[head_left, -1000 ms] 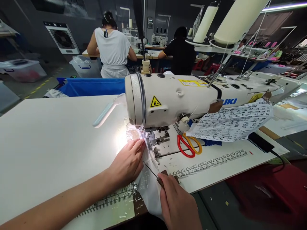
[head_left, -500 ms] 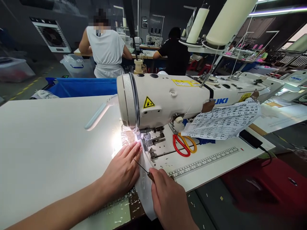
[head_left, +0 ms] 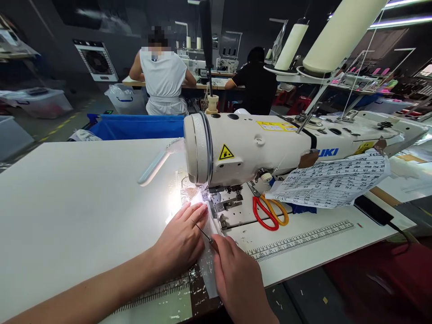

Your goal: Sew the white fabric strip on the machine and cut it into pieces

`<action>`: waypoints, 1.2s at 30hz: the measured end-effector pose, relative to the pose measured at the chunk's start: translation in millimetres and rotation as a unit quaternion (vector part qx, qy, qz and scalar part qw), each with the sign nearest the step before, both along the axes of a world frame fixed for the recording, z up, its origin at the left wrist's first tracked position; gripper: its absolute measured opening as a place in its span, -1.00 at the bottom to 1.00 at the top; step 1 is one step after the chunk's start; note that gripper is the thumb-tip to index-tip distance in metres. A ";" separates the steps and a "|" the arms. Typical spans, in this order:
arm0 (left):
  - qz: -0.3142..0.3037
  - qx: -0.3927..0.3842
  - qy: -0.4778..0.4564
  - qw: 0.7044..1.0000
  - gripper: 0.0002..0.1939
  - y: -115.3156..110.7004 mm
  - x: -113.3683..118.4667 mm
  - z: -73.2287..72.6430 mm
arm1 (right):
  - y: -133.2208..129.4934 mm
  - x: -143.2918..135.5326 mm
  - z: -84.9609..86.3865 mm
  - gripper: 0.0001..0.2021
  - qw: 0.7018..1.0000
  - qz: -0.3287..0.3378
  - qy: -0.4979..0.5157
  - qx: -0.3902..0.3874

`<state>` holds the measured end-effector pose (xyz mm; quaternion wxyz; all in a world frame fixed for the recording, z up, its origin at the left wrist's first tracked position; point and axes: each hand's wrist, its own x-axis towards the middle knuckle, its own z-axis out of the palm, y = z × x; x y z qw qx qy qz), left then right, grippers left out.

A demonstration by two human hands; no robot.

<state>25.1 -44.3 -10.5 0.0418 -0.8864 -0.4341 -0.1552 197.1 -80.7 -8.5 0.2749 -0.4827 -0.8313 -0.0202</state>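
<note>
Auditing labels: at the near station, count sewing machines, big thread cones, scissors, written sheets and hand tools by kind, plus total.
White sewing machine: 1
Large cream thread cones: 2
Red-and-orange-handled scissors: 1
White paper sheet with dark writing: 1
Thin-shafted dark hand tool in the right hand: 1
Total: 6

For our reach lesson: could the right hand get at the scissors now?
Probably yes: nothing visible stands between the right hand and the scissors, though its grip holds a thin tool.

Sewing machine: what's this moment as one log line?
left hand: on white fabric | right hand: holding thin tool | sewing machine: light below
</note>
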 end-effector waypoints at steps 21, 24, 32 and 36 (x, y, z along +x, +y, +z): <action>0.046 0.066 0.054 0.995 -0.64 14.1 -8.1 8.3 | -22.9 -2.9 -12.1 -0.64 0.924 -0.024 0.254 -0.286; 0.004 0.059 0.028 0.998 -0.63 3.0 -1.3 8.1 | -21.8 0.9 -12.0 -0.65 0.948 -0.007 0.219 -0.230; -0.015 0.068 0.025 0.997 -0.58 -5.6 4.0 -1.4 | -32.7 21.8 -16.9 -0.67 0.967 -0.003 0.161 -0.198; -0.002 0.062 0.027 0.998 -0.59 -0.7 3.8 0.3 | -42.2 39.5 -22.8 -0.67 0.967 -0.035 0.178 -0.180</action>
